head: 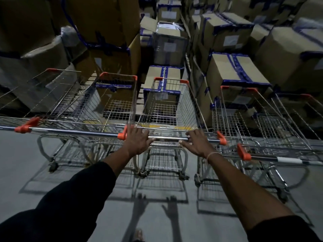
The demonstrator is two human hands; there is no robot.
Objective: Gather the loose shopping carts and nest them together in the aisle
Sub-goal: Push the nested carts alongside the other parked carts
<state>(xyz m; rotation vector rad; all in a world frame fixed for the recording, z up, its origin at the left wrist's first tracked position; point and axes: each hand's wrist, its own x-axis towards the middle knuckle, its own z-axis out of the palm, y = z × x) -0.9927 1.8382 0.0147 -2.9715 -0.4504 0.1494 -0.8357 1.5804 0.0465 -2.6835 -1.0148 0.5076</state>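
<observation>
Left cart (108, 102) stands parked beside the middle cart (167, 105). Left hand (138, 140) and right hand (197, 142) curl over the middle cart's handle bar (167, 138), gripping it. Right cart (253, 116) stands alongside, before stacked boxes (236, 67). Step: steering one cart; next, align it behind another and push straight to nest.

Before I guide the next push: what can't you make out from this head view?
- Left cart: handle and basket cut off by the left edge.
- Right cart: handle runs off the right edge.
- Fingertips of left hand and right hand: curled behind the middle cart's handle, blurred.
- Box labels: too dark and small to read.
- Whether any carts are nested: unclear.
</observation>
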